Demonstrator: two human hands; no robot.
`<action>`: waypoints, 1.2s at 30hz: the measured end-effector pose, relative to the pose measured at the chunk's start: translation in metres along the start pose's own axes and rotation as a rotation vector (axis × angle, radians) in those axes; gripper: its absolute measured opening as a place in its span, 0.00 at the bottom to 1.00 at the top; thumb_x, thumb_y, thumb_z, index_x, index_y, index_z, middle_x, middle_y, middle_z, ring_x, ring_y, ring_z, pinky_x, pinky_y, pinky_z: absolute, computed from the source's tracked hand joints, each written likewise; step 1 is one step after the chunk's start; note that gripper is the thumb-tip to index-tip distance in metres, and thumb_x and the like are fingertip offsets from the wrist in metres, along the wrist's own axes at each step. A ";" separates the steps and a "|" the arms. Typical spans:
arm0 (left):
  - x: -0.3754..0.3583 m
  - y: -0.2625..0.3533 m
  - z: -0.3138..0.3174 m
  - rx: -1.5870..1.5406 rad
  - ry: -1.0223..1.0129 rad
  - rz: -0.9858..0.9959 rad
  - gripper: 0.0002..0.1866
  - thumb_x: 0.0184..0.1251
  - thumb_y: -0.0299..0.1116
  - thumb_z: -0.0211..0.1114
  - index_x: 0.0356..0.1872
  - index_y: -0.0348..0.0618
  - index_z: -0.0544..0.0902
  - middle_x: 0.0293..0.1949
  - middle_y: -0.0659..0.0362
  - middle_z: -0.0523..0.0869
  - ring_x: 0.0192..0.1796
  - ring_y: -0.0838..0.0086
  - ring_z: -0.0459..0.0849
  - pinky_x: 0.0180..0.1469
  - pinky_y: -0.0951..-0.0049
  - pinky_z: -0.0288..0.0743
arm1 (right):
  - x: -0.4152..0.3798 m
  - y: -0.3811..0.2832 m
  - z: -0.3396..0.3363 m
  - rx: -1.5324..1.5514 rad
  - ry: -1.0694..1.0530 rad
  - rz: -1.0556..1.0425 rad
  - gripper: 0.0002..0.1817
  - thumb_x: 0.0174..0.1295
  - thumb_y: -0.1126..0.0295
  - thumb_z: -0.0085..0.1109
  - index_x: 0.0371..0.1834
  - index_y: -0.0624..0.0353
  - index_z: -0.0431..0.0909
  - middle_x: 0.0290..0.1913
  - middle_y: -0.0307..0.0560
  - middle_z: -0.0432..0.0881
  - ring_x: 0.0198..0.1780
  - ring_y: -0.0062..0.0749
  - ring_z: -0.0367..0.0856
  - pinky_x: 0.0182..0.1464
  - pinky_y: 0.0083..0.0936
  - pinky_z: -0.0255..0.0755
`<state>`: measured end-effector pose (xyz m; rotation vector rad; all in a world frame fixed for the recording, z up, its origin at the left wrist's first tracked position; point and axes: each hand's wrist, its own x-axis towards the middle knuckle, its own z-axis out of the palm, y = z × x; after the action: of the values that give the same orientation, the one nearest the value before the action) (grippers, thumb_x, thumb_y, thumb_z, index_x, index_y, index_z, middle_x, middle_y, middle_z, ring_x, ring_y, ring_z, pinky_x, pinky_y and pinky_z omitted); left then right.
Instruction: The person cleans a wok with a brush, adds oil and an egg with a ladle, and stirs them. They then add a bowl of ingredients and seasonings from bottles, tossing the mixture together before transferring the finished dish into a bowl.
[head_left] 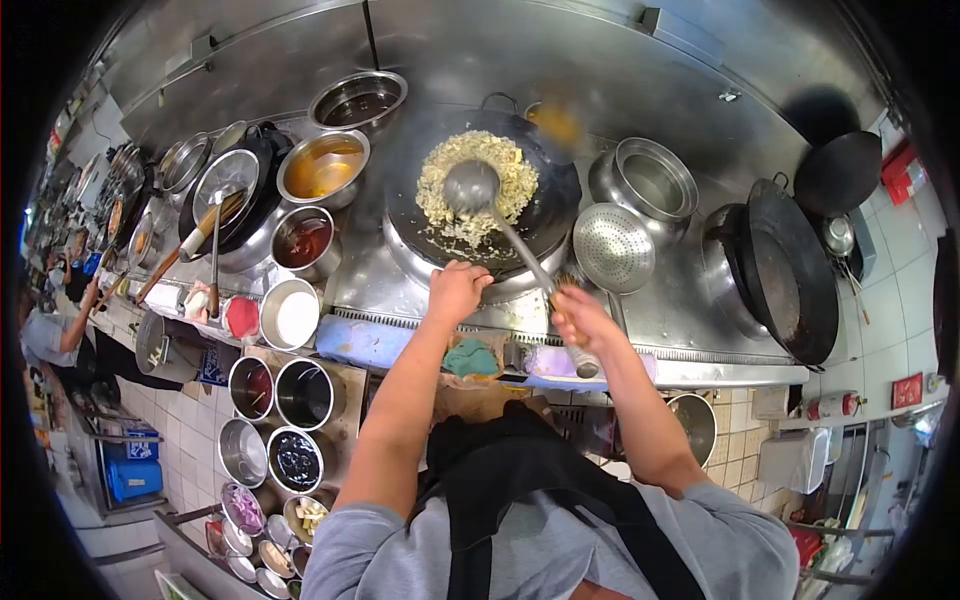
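Food (520, 182) lies in the wok (557, 205), which sits far and central on the steel table (685, 300). Your left hand (458, 290) grips the wok's near rim, probably to steady it. Your right hand (585, 322) is clenched round the handle of the ladle (524, 252), well back from its bowl, likely for reach. The ladle points far left, its long axis slanting toward near right.

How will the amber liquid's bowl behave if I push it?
The bowl should be stiff, since it looks like metal. It will probably feel fairly heavy, given the amber liquid pooled inside. With no lid on, that liquid would likely slosh, perhaps over the rim.
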<state>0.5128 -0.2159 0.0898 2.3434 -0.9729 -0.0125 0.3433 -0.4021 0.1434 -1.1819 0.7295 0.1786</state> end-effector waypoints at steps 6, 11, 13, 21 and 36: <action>-0.011 -0.011 -0.018 -0.036 0.171 -0.109 0.07 0.59 0.43 0.68 0.35 0.58 0.88 0.43 0.65 0.79 0.53 0.69 0.77 0.56 0.56 0.64 | 0.033 -0.051 -0.019 -0.727 0.348 -0.372 0.20 0.65 0.65 0.54 0.59 0.62 0.70 0.37 0.57 0.83 0.23 0.36 0.82 0.25 0.33 0.76; -0.014 -0.012 -0.011 -0.055 0.326 -0.164 0.07 0.56 0.40 0.72 0.36 0.57 0.88 0.48 0.57 0.76 0.53 0.61 0.77 0.56 0.57 0.68 | 0.093 -0.039 0.017 -0.906 0.349 -0.538 0.31 0.63 0.65 0.58 0.68 0.62 0.62 0.45 0.61 0.83 0.43 0.55 0.83 0.46 0.44 0.76; -0.013 -0.016 -0.011 -0.164 0.313 -0.168 0.08 0.54 0.38 0.74 0.35 0.53 0.88 0.48 0.57 0.76 0.52 0.60 0.77 0.53 0.61 0.72 | 0.096 -0.011 0.025 -1.137 0.263 -0.674 0.32 0.65 0.65 0.54 0.72 0.56 0.56 0.45 0.62 0.82 0.43 0.57 0.82 0.46 0.47 0.75; -0.013 -0.021 -0.014 -0.074 0.347 -0.125 0.10 0.53 0.42 0.74 0.34 0.52 0.87 0.50 0.56 0.77 0.46 0.59 0.81 0.46 0.61 0.77 | -0.050 -0.016 -0.158 -1.744 0.142 -0.502 0.34 0.68 0.62 0.51 0.76 0.32 0.51 0.48 0.56 0.81 0.44 0.53 0.82 0.48 0.45 0.76; -0.016 -0.022 -0.007 -0.117 0.421 -0.166 0.11 0.55 0.41 0.74 0.37 0.51 0.86 0.54 0.55 0.76 0.50 0.56 0.81 0.49 0.59 0.77 | 0.010 0.014 -0.027 -1.329 0.090 -0.638 0.31 0.66 0.61 0.54 0.73 0.37 0.58 0.36 0.64 0.82 0.39 0.61 0.82 0.45 0.48 0.75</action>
<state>0.5168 -0.1890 0.0806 2.1883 -0.5555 0.3361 0.3325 -0.4230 0.1215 -2.6364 0.1954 0.0525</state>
